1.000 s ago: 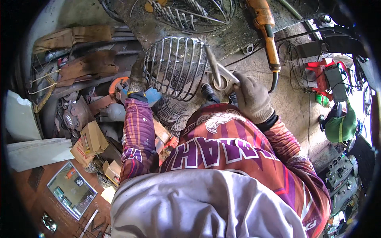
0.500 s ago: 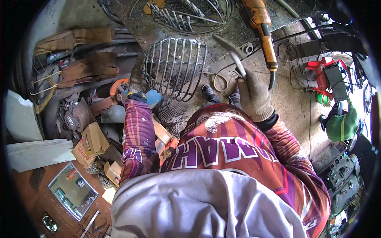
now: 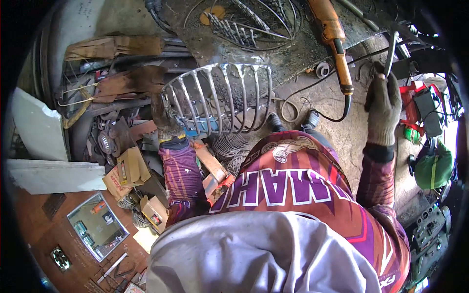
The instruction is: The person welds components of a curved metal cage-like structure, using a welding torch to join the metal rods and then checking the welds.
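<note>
My left hand [image 3: 164,117], gloved, is closed on the left side of a basket-shaped rack [image 3: 214,93] of welded metal bars. The rack is tilted at the near edge of the dark worktable [image 3: 288,63]. Out to the right, away from the rack, my gloved right hand [image 3: 384,102] grips the pale metal handle of a chipping hammer [image 3: 391,53]. The hammer's head is hard to make out against dark things behind it.
An orange angle grinder [image 3: 328,22] lies on the table, its cable [image 3: 346,110] hanging down. Twisted metal rods [image 3: 234,34] lie at the back. A wire coil [image 3: 227,146] sits below the rack. Cardboard boxes [image 3: 132,166] stand left; a red stand [image 3: 413,105] is right.
My right hand has swung right and away from the rack with the hammer. The rack has tipped, its near side now lower left. The whole view has shifted a little.
</note>
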Tool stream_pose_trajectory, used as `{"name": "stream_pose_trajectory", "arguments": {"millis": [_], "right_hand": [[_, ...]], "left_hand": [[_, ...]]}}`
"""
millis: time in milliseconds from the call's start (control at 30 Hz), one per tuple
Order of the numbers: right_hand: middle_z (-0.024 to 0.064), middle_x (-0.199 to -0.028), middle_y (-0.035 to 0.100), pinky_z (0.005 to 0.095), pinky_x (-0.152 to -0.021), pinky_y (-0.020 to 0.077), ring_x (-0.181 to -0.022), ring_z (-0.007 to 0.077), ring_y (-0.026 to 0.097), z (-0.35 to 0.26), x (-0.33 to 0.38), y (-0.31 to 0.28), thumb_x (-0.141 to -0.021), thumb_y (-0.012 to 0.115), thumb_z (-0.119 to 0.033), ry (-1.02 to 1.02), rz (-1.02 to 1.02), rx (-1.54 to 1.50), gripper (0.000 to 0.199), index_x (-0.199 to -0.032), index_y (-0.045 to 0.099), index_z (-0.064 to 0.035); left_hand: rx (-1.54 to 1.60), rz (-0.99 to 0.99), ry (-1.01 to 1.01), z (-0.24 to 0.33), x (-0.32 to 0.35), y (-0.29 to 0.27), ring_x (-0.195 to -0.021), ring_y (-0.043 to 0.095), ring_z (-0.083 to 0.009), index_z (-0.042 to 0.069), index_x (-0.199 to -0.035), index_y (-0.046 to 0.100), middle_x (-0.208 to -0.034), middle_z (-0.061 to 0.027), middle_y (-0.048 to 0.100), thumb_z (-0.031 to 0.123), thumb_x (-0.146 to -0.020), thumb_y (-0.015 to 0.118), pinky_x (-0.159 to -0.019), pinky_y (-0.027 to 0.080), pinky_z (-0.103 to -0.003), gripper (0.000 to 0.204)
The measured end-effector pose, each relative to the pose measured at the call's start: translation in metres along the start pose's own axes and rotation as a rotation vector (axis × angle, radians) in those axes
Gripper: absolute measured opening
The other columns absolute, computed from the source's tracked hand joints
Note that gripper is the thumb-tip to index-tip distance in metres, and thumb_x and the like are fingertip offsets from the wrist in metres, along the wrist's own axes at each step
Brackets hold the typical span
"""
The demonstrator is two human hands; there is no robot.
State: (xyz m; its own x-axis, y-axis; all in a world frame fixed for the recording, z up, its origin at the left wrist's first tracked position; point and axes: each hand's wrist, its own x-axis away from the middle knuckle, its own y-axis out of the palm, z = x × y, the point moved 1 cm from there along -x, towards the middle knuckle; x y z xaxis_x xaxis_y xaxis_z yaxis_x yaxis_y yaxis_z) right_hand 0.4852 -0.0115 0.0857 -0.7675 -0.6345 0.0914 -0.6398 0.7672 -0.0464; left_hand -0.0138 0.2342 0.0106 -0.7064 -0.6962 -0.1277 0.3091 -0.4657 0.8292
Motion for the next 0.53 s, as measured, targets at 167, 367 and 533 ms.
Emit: {"name": "stream_pose_trajectory", "arguments": {"millis": [167, 367, 533], "right_hand": [[-0.0004, -0.068, 0.054, 0.024, -0.051, 0.038, -0.058, 0.0069, 0.049, 0.015, -0.074, -0.013, -0.097, 0.055, -0.031, -0.039, 0.006, 0.28, 0.032, -0.113, 0.061, -0.0043], [0.0175, -0.108, 0.067, 0.043, -0.086, 0.0494, -0.101, 0.0351, 0.065, 0.027, -0.142, 0.005, -0.092, 0.052, -0.041, -0.305, 0.166, 0.838, 0.042, -0.122, 0.059, -0.0117], [0.0201, -0.118, 0.063, 0.0448, -0.094, 0.047, -0.111, 0.0375, 0.06, 0.051, -0.185, 0.016, -0.089, 0.052, -0.047, -0.304, 0.023, 1.099, 0.053, -0.132, 0.054, -0.0155]], "left_hand": [[-0.081, 0.015, 0.048, -0.009, 0.002, 0.021, -0.127, 0.049, -0.0277, 0.004, -0.134, 0.049, -0.136, -0.0142, 0.052, 0.037, -0.1, 0.044, -0.107, 0.04, -0.048, 0.048], [-0.266, 0.084, 0.088, 0.013, 0.015, 0.01, -0.117, 0.057, -0.0285, 0.005, -0.134, 0.048, -0.127, -0.0145, 0.058, 0.031, -0.102, 0.042, -0.109, 0.039, -0.047, 0.042], [-0.314, 0.266, 0.136, 0.012, 0.028, 0.017, -0.13, 0.045, -0.0283, 0.008, -0.139, 0.043, -0.141, -0.0151, 0.046, 0.035, -0.101, 0.045, -0.111, 0.035, -0.048, 0.047]]}}
